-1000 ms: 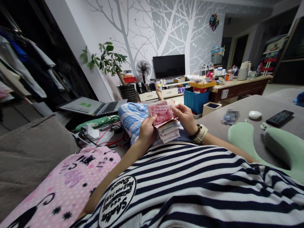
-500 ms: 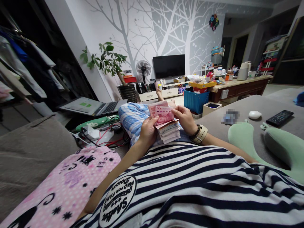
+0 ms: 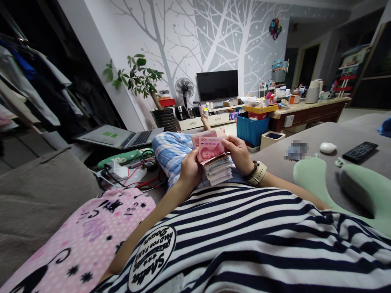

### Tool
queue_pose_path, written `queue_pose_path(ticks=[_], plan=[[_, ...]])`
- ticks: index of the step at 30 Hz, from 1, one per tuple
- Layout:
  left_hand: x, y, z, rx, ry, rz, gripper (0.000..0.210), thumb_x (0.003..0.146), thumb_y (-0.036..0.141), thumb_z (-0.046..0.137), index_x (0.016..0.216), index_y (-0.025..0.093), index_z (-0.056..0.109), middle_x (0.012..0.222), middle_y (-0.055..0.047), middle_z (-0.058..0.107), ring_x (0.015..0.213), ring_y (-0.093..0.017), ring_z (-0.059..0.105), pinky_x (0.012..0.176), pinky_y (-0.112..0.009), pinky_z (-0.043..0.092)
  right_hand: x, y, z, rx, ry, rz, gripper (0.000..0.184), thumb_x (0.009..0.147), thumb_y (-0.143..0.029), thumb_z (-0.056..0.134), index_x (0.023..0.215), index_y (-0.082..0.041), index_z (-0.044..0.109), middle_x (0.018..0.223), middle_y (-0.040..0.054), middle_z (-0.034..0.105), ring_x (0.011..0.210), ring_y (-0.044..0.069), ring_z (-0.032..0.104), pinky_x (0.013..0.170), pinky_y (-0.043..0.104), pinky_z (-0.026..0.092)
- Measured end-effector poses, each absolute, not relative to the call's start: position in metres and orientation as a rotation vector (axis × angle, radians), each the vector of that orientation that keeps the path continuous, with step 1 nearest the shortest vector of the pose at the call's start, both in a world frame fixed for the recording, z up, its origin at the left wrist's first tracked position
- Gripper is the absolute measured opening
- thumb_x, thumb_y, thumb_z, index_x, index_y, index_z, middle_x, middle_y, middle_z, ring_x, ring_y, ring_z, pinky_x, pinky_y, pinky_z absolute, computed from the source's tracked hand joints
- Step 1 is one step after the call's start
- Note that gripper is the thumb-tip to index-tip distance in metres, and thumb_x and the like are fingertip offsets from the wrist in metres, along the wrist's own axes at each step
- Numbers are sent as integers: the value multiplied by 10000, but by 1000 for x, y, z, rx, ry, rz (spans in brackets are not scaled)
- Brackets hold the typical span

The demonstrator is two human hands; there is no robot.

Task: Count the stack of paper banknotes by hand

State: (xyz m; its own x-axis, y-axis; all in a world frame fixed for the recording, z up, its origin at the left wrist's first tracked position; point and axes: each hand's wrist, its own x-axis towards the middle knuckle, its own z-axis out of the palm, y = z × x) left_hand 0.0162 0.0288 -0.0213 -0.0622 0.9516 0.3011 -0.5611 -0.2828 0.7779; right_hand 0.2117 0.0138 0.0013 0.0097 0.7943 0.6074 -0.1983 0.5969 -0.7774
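Observation:
A thick stack of banknotes (image 3: 218,169) is held over my lap, its many note edges facing me. On top, a red 100 banknote (image 3: 210,149) stands tilted up with its portrait side showing. My left hand (image 3: 191,167) is closed around the left side of the notes, thumb near the red note's lower left. My right hand (image 3: 238,152) pinches the red note's upper right corner between thumb and fingers. A further reddish note edge shows behind the front one. The fingers beneath the stack are hidden. A watch (image 3: 259,173) and dark bracelet sit on my right wrist.
To the left lie an open laptop (image 3: 110,136), tangled cables and a pink cushion (image 3: 100,228). On the grey sofa at right are a remote control (image 3: 360,151), a white mouse-shaped object (image 3: 328,147) and a green neck-pillow-shaped item (image 3: 311,177). A blue bin (image 3: 252,129) stands ahead.
The front red note has straightened and shifted slightly, so its portrait and number now show more fully. The left thumb has moved to the note's left edge. Both hands stay on the money.

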Motion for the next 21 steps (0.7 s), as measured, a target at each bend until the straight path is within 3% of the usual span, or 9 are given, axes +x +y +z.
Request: queue_pose_path(ticks=[4, 7, 13, 21], plan=[[11, 29, -20, 1021, 597, 1578, 239, 848, 409, 1029, 940, 234, 895, 1055, -130, 960, 1402, -444, 890, 1227, -546, 737, 210, 13, 2, -564, -1337, 845, 698, 886, -835, 985, 732, -288, 579, 664, -41, 519, 699, 170, 438, 684, 344, 447], [11, 27, -19, 1035, 617, 1604, 237, 839, 410, 1031, 916, 231, 895, 1003, -119, 941, 1327, -432, 909, 1242, -547, 727, 210, 11, 3, -551, -1335, 843, 722, 852, -875, 988, 725, -290, 583, 661, -42, 511, 680, 165, 416, 666, 351, 432], [12, 28, -21, 1057, 636, 1654, 135, 838, 365, 943, 860, 243, 887, 923, -50, 929, 1058, -320, 897, 1062, -442, 766, 210, 10, 3, -582, -1333, 861, 744, 868, -889, 992, 745, -293, 565, 675, -33, 503, 694, 178, 444, 683, 360, 457], [14, 28, -23, 1030, 652, 1687, 93, 856, 292, 897, 808, 243, 834, 842, -35, 863, 1029, -308, 874, 1033, -420, 740, 210, 9, 5, -553, -1342, 840, 763, 835, -931, 997, 749, -294, 588, 672, -32, 512, 684, 174, 417, 667, 361, 419]])
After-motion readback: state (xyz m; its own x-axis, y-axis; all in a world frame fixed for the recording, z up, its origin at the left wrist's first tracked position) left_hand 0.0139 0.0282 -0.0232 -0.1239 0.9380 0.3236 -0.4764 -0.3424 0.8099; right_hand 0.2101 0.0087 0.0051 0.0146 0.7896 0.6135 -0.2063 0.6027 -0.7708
